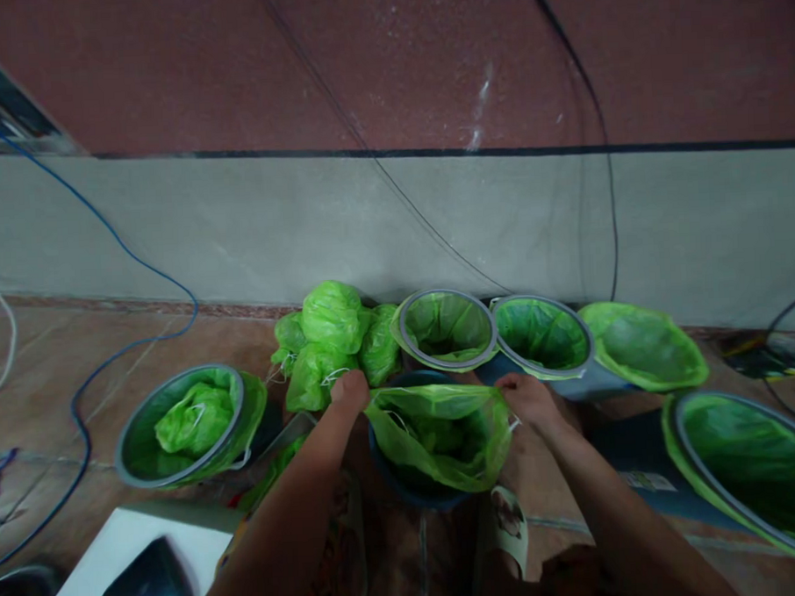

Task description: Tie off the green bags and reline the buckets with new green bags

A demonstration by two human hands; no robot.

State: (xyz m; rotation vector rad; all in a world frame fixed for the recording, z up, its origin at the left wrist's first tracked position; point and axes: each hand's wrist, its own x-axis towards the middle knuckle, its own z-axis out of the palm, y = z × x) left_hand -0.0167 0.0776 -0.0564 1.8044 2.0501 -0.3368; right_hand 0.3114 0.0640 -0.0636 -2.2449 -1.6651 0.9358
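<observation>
Green bag (471,472): located between the hands, mouth spread; its lower part appears to lie within a blue bin (406,489) on the tiled floor (58,365). Left hand (351,391): fingers closed, gripping the bag's edge at its left end. Right hand (526,398): fingers pinched on the opposite end, beside a short white string (515,425). The far edge runs between the hands; the near edge droops toward the body. The bag's contents are shaded and cannot be identified. Beyond the left hand, tied green bags (332,317) are heaped; just beyond the right hand stands a lined bin (589,386).

Judgement on handling: the step in hand appears to be control of the bag's mouth. Even tension at equal height is advised, with a broad fold gripped rather than a narrow pinch, since thin film may tear. The slack near edge could catch on the bin.
</observation>
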